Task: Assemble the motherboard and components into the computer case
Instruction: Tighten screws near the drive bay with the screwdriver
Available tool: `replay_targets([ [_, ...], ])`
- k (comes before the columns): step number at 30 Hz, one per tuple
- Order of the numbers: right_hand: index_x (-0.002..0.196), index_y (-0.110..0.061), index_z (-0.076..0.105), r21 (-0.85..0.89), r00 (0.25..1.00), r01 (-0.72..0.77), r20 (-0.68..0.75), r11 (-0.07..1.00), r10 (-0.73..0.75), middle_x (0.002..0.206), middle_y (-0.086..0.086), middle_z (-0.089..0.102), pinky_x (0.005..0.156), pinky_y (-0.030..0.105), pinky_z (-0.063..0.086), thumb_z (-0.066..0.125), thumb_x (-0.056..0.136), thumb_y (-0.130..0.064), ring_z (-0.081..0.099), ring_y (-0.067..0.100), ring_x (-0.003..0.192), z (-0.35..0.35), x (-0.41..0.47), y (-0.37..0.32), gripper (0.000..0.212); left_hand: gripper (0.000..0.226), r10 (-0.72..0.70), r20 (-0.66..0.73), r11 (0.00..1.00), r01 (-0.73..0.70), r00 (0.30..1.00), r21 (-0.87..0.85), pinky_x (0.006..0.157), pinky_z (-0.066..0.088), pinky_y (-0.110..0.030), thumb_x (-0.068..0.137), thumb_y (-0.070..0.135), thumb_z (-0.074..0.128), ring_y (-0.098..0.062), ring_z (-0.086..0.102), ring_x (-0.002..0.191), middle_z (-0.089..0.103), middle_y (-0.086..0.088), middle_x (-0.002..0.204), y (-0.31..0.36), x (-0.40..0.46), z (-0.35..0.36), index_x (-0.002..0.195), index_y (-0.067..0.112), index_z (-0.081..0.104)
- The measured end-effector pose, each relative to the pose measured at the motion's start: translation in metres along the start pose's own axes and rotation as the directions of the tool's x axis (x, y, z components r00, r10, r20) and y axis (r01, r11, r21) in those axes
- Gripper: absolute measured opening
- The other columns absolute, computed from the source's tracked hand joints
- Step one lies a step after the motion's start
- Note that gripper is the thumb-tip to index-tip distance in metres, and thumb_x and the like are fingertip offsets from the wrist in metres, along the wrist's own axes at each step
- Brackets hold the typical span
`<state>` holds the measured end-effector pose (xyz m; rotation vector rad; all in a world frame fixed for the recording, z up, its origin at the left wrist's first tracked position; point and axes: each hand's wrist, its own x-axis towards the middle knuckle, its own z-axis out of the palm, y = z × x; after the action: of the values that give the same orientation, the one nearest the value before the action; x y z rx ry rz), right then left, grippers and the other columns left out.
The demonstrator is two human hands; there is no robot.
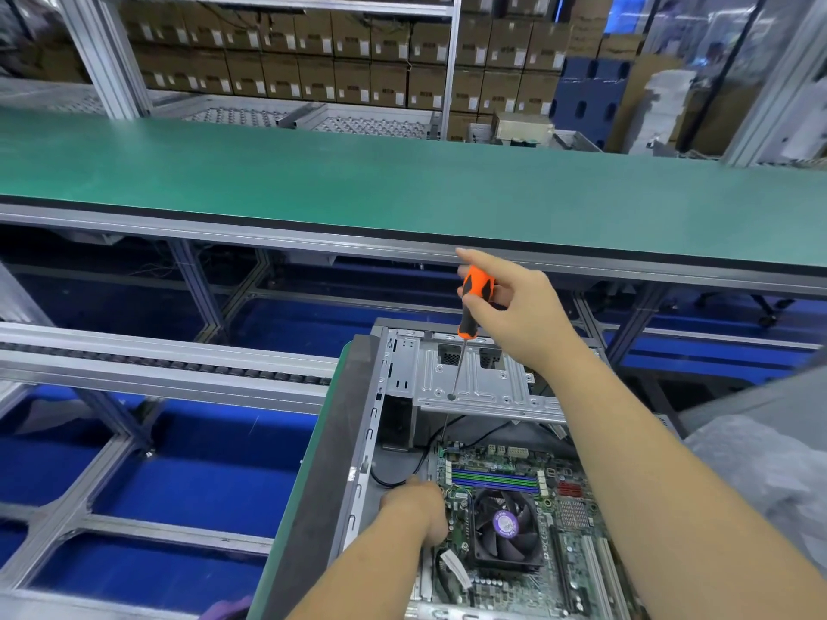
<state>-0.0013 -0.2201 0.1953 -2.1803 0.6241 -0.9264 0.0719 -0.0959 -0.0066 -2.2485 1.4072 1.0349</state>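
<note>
Two bare hands work over an open computer case (358,440) that lies on its side on a green-edged bench. The right hand (514,315) is raised above the far end of the case, its fingers and thumb curled round the orange and black handle of a screwdriver (476,290). The tool hangs almost upright, leaning a little to the left, and its thin shaft runs down to a tip that sits at the metal drive bracket (483,382) in the upper part of the case; whether the tip touches the bracket cannot be told. The left hand (416,507) is low and nearer the person, reaching into the case at the left edge of the motherboard (559,530). Its fingers are bent down against the board's edge, but whether they pinch anything cannot be told.

The motherboard lies flat inside the case, below the right hand and just right of the left hand. A black cooling fan (505,528) with a purple centre label sits on it just beside the left hand, with memory slots (494,480) above it. A black cable (394,478) curves along the case floor just above the left hand.

Beyond the case runs a long green worktop (313,185), and behind that stand racks of cardboard boxes (313,60).
</note>
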Motion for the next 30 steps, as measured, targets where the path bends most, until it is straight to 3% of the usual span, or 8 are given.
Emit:
replay_targets([
  [3,0.134,-0.029,0.064,-0.218,0.999,0.015,-0.028,0.976,-0.022,0.082,-0.017,0.055,0.085,0.031,0.048,0.074,0.092,-0.022,0.053,0.004,0.075,-0.003,0.006,-0.002,0.044,0.064,-0.003,-0.002,1.000,0.003,1.000,0.003,0.097,0.050,-0.045,0.089,0.005,0.042,-0.036,0.057,0.117,0.012,-0.022,0.159,0.001,0.000,0.000,0.150,0.004,0.025],
  [7,0.143,-0.037,0.053,-0.032,0.988,-0.005,0.154,0.999,0.010,0.122,-0.005,0.063,0.098,0.034,0.055,0.067,0.095,-0.005,0.064,0.022,0.111,0.002,0.002,-0.008,0.060,0.062,-0.001,0.000,1.000,0.001,1.000,0.006,0.098,0.049,-0.045,0.089,0.006,0.043,-0.035,0.056,0.119,0.014,-0.021,0.159,0.001,-0.002,0.000,0.149,0.005,0.029],
  [14,0.136,-0.033,0.060,-0.230,0.999,0.033,0.036,0.973,-0.026,0.104,-0.010,0.059,0.098,0.040,0.052,0.076,0.090,-0.021,0.055,0.018,0.095,0.004,0.008,-0.010,0.050,0.062,-0.015,-0.017,1.000,0.015,1.000,0.000,0.096,0.050,-0.045,0.088,0.005,0.043,-0.036,0.056,0.118,0.014,-0.020,0.159,0.002,-0.004,0.001,0.148,0.005,0.029],
  [19,0.136,-0.036,0.059,-0.046,0.997,-0.005,0.076,0.999,0.008,0.112,-0.001,0.065,0.092,0.043,0.057,0.068,0.092,-0.008,0.065,0.025,0.093,0.003,0.002,-0.003,0.053,0.062,-0.025,-0.026,1.000,0.025,0.999,-0.002,0.095,0.050,-0.044,0.087,0.006,0.043,-0.036,0.057,0.117,0.015,-0.019,0.158,0.002,-0.004,0.002,0.147,0.006,0.030],
  [23,0.129,-0.027,0.065,-0.272,0.998,-0.010,-0.067,0.962,-0.008,0.104,-0.004,0.066,0.093,0.038,0.053,0.083,0.083,-0.033,0.059,0.019,0.092,0.001,0.007,-0.005,0.050,0.057,-0.015,-0.036,1.000,0.015,0.999,-0.001,0.093,0.051,-0.043,0.088,0.006,0.042,-0.036,0.059,0.113,0.021,-0.021,0.155,0.002,-0.004,0.002,0.144,0.004,0.036],
  [25,0.129,-0.026,0.065,-0.233,0.998,0.003,-0.064,0.972,-0.018,0.104,-0.009,0.065,0.091,0.032,0.051,0.080,0.086,-0.038,0.058,0.012,0.094,0.005,0.006,-0.008,0.047,0.054,-0.005,-0.038,1.000,0.004,0.999,-0.007,0.094,0.050,-0.044,0.087,0.005,0.041,-0.036,0.059,0.113,0.024,-0.021,0.153,0.001,-0.004,0.001,0.141,0.005,0.039],
  [27,0.134,-0.028,0.063,-0.114,1.000,0.024,0.007,0.993,-0.023,0.098,-0.031,0.059,0.086,0.024,0.052,0.069,0.095,-0.031,0.057,-0.001,0.089,0.010,0.004,-0.009,0.039,0.054,0.000,-0.047,1.000,0.000,0.999,-0.010,0.095,0.050,-0.044,0.087,0.005,0.042,-0.036,0.059,0.114,0.025,-0.021,0.152,0.001,-0.006,0.001,0.141,0.005,0.040],
  [30,0.135,-0.026,0.063,-0.078,1.000,0.014,0.001,0.997,-0.014,0.090,-0.024,0.060,0.083,0.029,0.053,0.069,0.096,-0.023,0.059,0.004,0.083,0.010,0.007,-0.007,0.040,0.052,0.005,-0.056,1.000,-0.006,0.998,-0.011,0.095,0.050,-0.044,0.088,0.006,0.043,-0.036,0.058,0.114,0.027,-0.021,0.151,0.001,-0.008,0.001,0.140,0.004,0.040],
])
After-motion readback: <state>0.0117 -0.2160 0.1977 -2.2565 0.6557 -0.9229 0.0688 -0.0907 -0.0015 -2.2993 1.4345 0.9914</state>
